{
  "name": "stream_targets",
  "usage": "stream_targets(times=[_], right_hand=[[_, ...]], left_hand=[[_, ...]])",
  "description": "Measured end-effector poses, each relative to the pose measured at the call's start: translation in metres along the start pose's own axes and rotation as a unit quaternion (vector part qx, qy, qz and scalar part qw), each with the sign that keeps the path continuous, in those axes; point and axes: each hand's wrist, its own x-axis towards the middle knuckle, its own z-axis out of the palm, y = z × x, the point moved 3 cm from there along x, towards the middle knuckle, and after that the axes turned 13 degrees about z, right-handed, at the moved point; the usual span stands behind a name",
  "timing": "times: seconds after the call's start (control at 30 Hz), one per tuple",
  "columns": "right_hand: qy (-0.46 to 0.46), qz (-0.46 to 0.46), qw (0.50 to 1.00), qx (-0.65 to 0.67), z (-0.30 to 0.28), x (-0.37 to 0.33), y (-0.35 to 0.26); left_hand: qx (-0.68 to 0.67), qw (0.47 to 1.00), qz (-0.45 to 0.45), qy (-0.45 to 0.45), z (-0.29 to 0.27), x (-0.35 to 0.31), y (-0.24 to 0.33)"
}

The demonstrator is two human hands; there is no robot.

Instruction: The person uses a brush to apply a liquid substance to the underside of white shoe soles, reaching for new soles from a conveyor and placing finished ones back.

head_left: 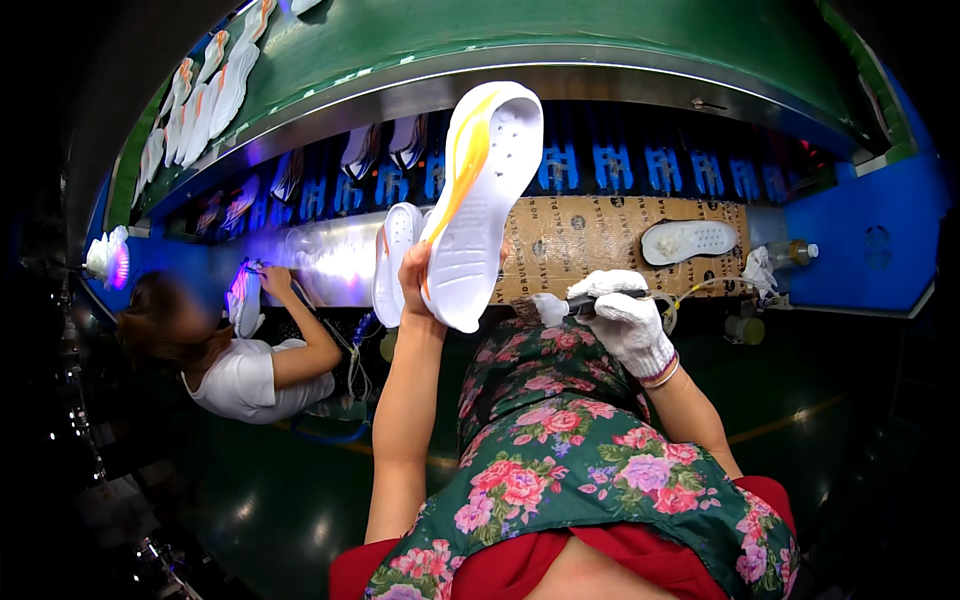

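Note:
A white shoe sole [505, 190] with a yellow-orange streak along its side is gripped upright in my bare left hand [416, 278], its dished inner face with small holes toward me. Behind that hand, another white sole [397, 250] leans at the bench. My right hand [632, 330], in a white knit glove, is closed around the dark handle of a brush. The brush's whitish head [549, 309] points left, apart from the sole. A thin tube runs near the glove, but where it joins is unclear.
Printed cardboard [585, 235] covers the bench, with a single sole [688, 242] lying on it. Beyond are blue clamps [612, 165], some carrying shoes, and a green conveyor [640, 35] with several soles [205, 105]. At left a co-worker [245, 370] handles a shoe.

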Motion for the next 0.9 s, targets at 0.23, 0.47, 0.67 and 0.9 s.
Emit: stream_targets(times=[0.23,0.47,0.67,0.9], right_hand=[[0.004,-0.017,0.998,0.068,-0.029,-0.009,0.019],[0.013,-0.018,0.995,0.100,-0.031,-0.005,0.019],[-0.002,-0.044,0.988,0.146,-0.025,0.003,0.009],[0.011,-0.067,0.984,0.162,-0.023,0.010,-0.002]], left_hand=[[0.050,0.998,0.036,-0.010,0.013,-0.012,0.010],[-0.049,0.998,0.013,-0.038,0.000,-0.021,0.008],[-0.052,0.998,0.012,-0.014,0.001,-0.026,0.003],[-0.226,0.973,-0.028,-0.037,0.016,-0.033,0.011]])
